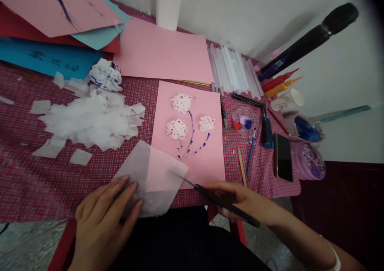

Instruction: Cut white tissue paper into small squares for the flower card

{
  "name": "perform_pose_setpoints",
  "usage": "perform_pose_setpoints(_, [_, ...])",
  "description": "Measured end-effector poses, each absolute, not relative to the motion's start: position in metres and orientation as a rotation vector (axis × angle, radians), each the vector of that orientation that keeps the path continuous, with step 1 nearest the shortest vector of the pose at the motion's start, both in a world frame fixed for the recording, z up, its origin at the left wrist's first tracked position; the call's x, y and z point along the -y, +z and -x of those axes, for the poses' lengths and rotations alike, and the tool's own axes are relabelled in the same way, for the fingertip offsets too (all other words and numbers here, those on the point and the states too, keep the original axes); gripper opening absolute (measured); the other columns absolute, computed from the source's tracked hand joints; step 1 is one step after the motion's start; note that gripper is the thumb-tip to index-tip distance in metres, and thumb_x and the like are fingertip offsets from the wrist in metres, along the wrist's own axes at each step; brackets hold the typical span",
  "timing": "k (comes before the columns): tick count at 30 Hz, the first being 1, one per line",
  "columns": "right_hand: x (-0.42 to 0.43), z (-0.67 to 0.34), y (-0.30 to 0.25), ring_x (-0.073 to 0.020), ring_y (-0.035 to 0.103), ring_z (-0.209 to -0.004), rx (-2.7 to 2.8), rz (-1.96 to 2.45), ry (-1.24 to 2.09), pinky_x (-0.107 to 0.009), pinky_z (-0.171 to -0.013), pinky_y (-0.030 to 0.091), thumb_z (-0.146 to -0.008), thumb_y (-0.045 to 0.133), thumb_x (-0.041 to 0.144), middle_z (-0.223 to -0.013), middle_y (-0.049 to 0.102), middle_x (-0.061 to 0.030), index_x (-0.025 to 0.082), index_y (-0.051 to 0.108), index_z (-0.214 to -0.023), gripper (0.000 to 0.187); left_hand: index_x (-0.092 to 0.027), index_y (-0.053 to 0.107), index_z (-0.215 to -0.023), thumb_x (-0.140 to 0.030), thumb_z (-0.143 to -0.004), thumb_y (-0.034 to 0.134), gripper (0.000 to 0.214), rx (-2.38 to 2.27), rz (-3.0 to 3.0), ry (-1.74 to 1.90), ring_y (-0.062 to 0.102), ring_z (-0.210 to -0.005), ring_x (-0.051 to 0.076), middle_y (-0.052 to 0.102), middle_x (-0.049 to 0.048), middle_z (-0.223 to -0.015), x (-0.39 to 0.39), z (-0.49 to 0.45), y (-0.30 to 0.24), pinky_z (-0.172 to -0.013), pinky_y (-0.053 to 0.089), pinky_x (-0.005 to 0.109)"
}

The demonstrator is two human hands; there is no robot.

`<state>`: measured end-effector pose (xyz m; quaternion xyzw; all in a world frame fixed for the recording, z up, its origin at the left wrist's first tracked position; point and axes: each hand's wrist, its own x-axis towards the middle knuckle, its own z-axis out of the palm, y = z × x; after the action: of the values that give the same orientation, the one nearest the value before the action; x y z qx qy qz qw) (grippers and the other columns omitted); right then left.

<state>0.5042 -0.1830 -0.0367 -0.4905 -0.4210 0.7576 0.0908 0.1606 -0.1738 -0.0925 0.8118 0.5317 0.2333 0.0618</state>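
A sheet of thin white tissue paper (162, 191) lies across the table's front edge and over the lower left of a pink card (207, 159). My left hand (105, 211) rests on its left side, fingers apart and laid flat. My right hand (240, 199) is closed around the long black handle of a thin-bladed knife (216, 199), whose tip points left over the sheet's right part. On the card are three fluffy white blossoms (177, 129) flecked with red, above dark blue painted stems (191, 133).
Cut tissue squares (90, 119) are heaped left, beside a crumpled paper ball (105, 75). Pink paper (165, 51) and white sticks (231, 69) lie behind. Rightward are a paint palette (246, 121), brush (251, 153), glue gun (266, 131), phone (283, 157) and cup (288, 101).
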Motion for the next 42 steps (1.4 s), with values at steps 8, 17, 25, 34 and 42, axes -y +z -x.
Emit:
perform_pose_setpoints(8, [0.174,-0.497,-0.020,-0.0165,0.055,-0.087,1.218,1.428,2.282,-0.028,-0.074,0.046,-0.079,0.075,0.041,-0.103,0.059,-0.0054,0.020,0.053,-0.132,0.062,-0.024,0.060,-0.120,-0.024,-0.078,0.070,0.044,-1.619,-2.452,0.742,0.063,-0.099,0.034,0.068,0.0116,-0.113,0.175,-0.160,-0.094,-0.087,0.045,0.050])
perform_pose_setpoints(17, [0.157,-0.483,-0.011,-0.0264,0.050,-0.113,1.275,1.445,2.305,-0.039,-0.093,0.042,-0.077,0.074,0.046,-0.120,0.056,-0.0097,0.018,0.052,-0.131,0.064,-0.037,0.061,-0.124,-0.031,-0.084,0.063,0.041,-1.588,-2.559,0.492,0.057,-0.108,0.036,0.059,0.0096,-0.130,0.178,-0.158,-0.095,-0.088,0.041,0.051])
perform_pose_setpoints(25, [0.151,-0.473,-0.016,-0.0208,0.055,-0.097,1.362,1.519,2.260,-0.035,-0.084,0.047,-0.081,0.071,0.037,-0.107,0.058,-0.0049,0.021,0.054,-0.127,0.051,-0.039,0.053,-0.133,-0.038,-0.083,0.064,0.051,-1.552,-2.614,0.441,0.056,-0.109,0.037,0.057,0.0097,-0.134,0.179,-0.158,-0.098,-0.088,0.040,0.052])
perform_pose_setpoints(34, [0.150,-0.471,-0.020,-0.0156,0.052,-0.084,1.269,1.503,2.284,-0.027,-0.071,0.045,-0.081,0.071,0.038,-0.098,0.057,-0.0035,0.021,0.057,-0.124,0.049,-0.040,0.055,-0.131,-0.037,-0.082,0.066,0.051,-1.572,-2.600,0.469,0.057,-0.108,0.036,0.060,0.0085,-0.131,0.178,-0.160,-0.097,-0.088,0.040,0.050])
perform_pose_setpoints(42, [0.153,-0.468,-0.019,-0.0062,0.041,-0.055,1.180,1.598,2.371,-0.018,-0.047,0.034,-0.084,0.067,0.043,-0.079,0.047,0.0035,0.020,0.053,-0.126,0.050,-0.038,0.056,-0.131,-0.037,-0.082,0.067,0.050,-1.557,-2.595,0.502,0.057,-0.108,0.034,0.061,0.0095,-0.130,0.177,-0.160,-0.096,-0.088,0.039,0.049])
